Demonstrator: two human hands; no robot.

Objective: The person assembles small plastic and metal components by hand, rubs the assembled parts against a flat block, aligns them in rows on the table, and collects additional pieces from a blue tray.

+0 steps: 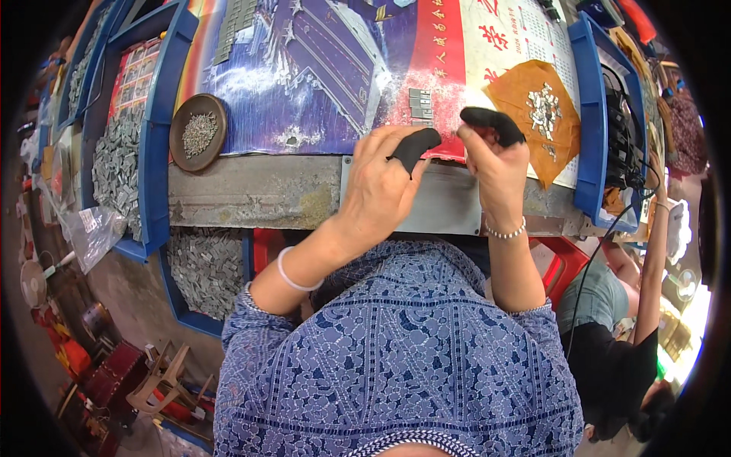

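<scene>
Could snag sheet (512, 85), spilling bits (543, 113) two o'clock from right hand (496, 156); cannot tell its grip, nor left hand's (381, 177).

Workshop around me, small grey metal parts (118, 171) heaped in blue plastic bins (158, 129) at left, worn grey workbench (251, 194) before me

Left of the counter (255, 199): clear plastic bag (93, 234) and tan chair (145, 397). Right of the counter: person in black top (609, 373).
</scene>
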